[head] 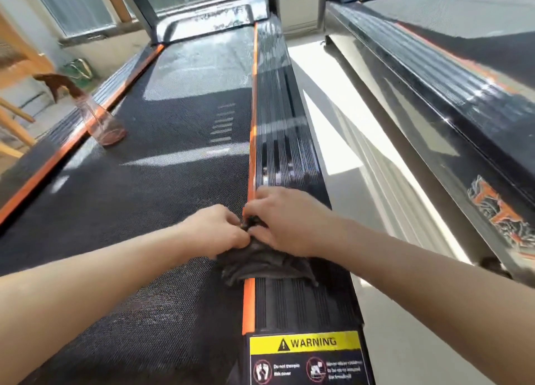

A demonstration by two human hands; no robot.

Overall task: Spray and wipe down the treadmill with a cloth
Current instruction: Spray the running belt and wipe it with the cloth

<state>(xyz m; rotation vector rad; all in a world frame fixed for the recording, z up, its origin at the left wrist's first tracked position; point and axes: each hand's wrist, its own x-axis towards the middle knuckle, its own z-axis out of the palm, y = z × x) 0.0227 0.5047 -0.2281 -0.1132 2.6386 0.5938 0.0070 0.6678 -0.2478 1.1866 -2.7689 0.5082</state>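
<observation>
The treadmill fills the view, with its black belt (162,182) between two ribbed side rails edged in orange. A dark grey cloth (260,264) lies bunched over the orange strip and the right side rail (285,141). My left hand (215,229) pinches the cloth's upper edge from the belt side. My right hand (285,221) lies over the cloth on the rail, its fingers curled onto the same bunch where both hands meet. A clear spray bottle (98,118) with a brown trigger head stands on the belt by the left rail, out of reach of both hands.
A yellow WARNING label (305,342) marks the rail's near end. A second treadmill (434,101) runs parallel on the right, across a strip of pale sunlit floor (341,141). Wooden chair legs (14,124) stand left of the machine. Windows lie beyond the treadmill's front.
</observation>
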